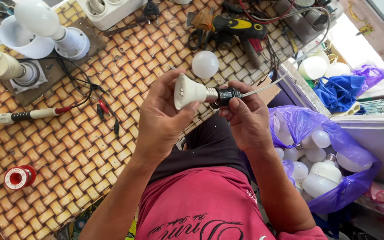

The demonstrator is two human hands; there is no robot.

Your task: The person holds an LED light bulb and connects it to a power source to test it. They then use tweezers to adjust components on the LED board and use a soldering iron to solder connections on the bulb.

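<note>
My left hand (161, 118) grips a white bulb base (188, 91) without its dome, metal screw end pointing right. That screw end sits in a black lamp socket (226, 96), which my right hand (246, 118) holds by the fingertips. A pale cable (263, 88) runs from the socket up to the right. A loose white dome (205, 64) lies on the table just beyond my hands. Both hands are over the near table edge, above my lap.
The woven-pattern table (90, 146) carries a soldering iron (27, 115), solder spool (18, 177), bulbs on test sockets (45, 26), a power strip (107, 11), scissors (198, 39) and a glue gun (241, 26). A purple bag of bulbs (325, 164) sits at right.
</note>
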